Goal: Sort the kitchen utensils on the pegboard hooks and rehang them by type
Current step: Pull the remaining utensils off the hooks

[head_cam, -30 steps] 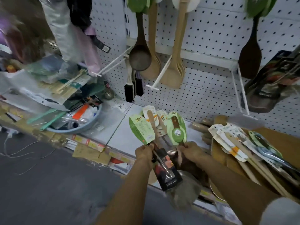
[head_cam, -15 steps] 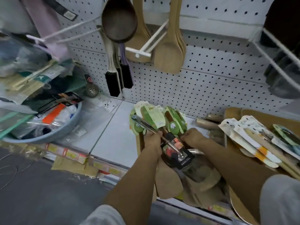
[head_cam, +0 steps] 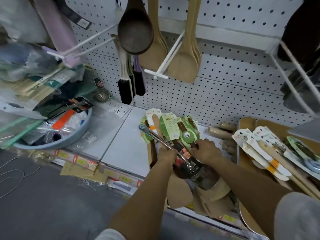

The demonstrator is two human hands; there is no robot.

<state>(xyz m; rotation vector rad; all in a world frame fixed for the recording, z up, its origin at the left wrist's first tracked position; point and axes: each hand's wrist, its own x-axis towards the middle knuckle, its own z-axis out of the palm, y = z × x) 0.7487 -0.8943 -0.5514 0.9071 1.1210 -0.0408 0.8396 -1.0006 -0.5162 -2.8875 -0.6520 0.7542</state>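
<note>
Left hand: grip curled round a bundle of utensils, wooden spoons with green and white card tags, plus a steel tool lying slantwise across them; the bundle is held just above the shelf. Right hand: fingers pinching a dark-handled spoon within the same bundle. Pegboard behind: dark ladle, pale wooden spatulas and two brushes hanging on hooks. Further carded utensils are piled on wooden boards at right. Blue basin of packaged goods at left.
</note>
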